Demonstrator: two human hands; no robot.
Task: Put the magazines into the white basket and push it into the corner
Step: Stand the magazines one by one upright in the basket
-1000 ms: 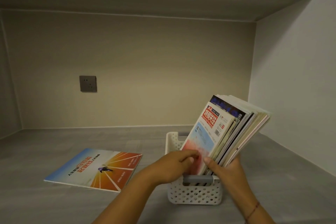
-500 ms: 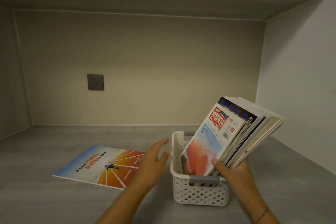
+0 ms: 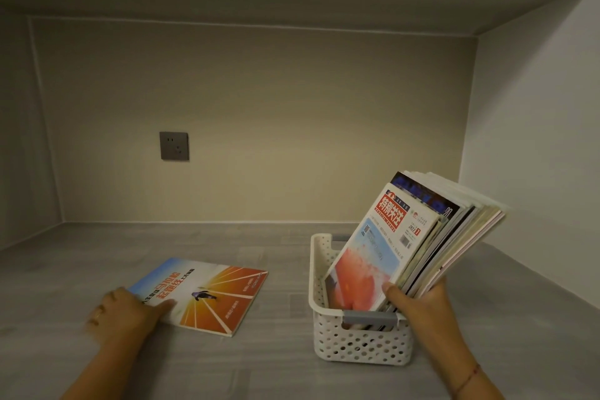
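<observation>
The right hand (image 3: pixel 422 302) clasped the magazine stack (image 3: pixel 418 237) leaning toward 1 o'clock in the white basket (image 3: pixel 357 341), leaving room. The left hand (image 3: pixel 123 312), grip open, pressed the last magazine (image 3: pixel 207 292) flat on the tabletop (image 3: pixel 97 253) at 9 o'clock.

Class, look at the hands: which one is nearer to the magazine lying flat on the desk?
Left. The left hand touches the flat magazine at its near corner; the right hand is apart, holding the stack in the white basket.
</observation>
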